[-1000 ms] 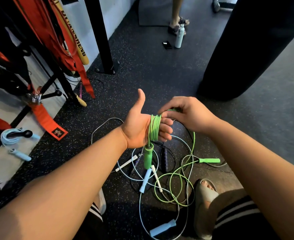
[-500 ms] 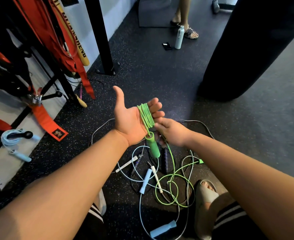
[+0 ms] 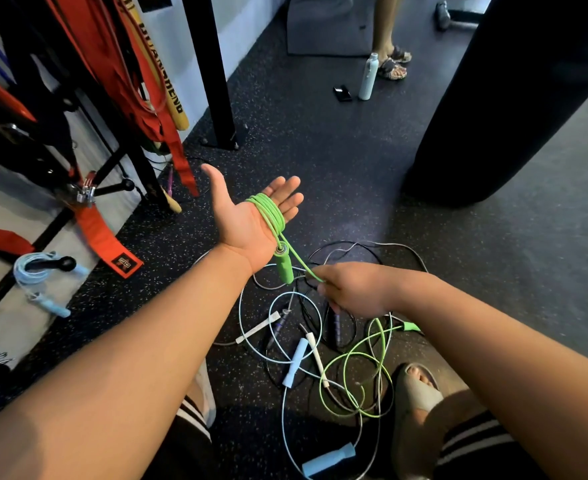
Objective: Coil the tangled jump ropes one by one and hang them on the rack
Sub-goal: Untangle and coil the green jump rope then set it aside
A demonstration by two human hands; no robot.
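My left hand [image 3: 247, 216] is held palm up with straight fingers, and several turns of the green jump rope [image 3: 269, 211] are wound around them. One green handle [image 3: 283, 266] hangs below the palm. My right hand [image 3: 349, 289] pinches the green cord lower down and holds it taut. The remaining green loops [image 3: 354, 386] and the second green handle [image 3: 410, 327] lie on the floor in a tangle of light blue, white and black ropes [image 3: 296, 362]. The rack [image 3: 112, 157] stands at the left with a coiled light blue rope [image 3: 39, 275] on a peg.
Red and orange straps [image 3: 105, 233] hang from the rack. A black post [image 3: 213, 74] stands beyond it and a black punching bag [image 3: 514, 98] at the right. A bottle [image 3: 368, 76], a phone [image 3: 342, 93] and another person's feet are farther off. My sandalled foot [image 3: 418, 389] sits beside the tangle.
My right hand has dropped from beside the left fingers to below the palm, drawing the green cord down. My left hand has risen and its fingers have straightened.
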